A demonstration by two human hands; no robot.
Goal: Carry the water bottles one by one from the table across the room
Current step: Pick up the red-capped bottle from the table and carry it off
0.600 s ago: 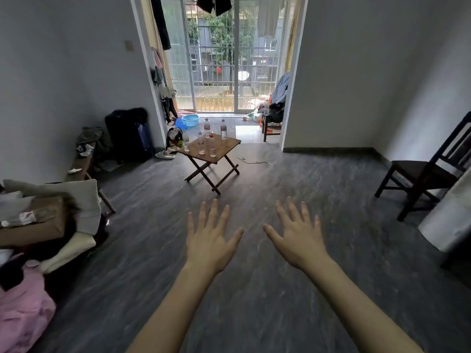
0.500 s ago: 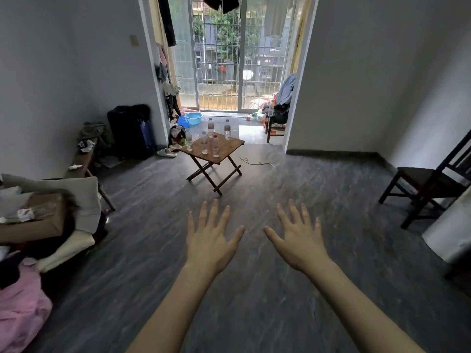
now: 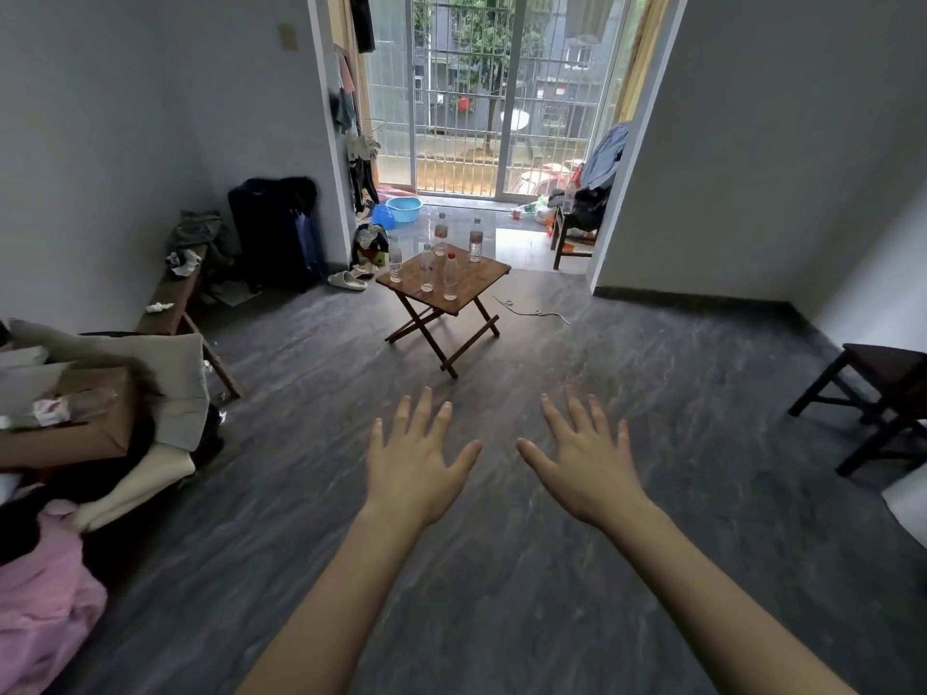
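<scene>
Across the room, on the small folding counter (image 3: 469, 288) near the balcony door, stand five clear water bottles (image 3: 450, 277), upright and apart from one another. Both the left hand (image 3: 416, 461) and the right hand (image 3: 584, 466) hover over the floor with fingers spread wide, holding nothing, well short of the bottles. Each bottle looks light, thin-walled and smooth, likely to dent if squeezed; the mid-body, below the cap, seems the surest place to grip.
</scene>
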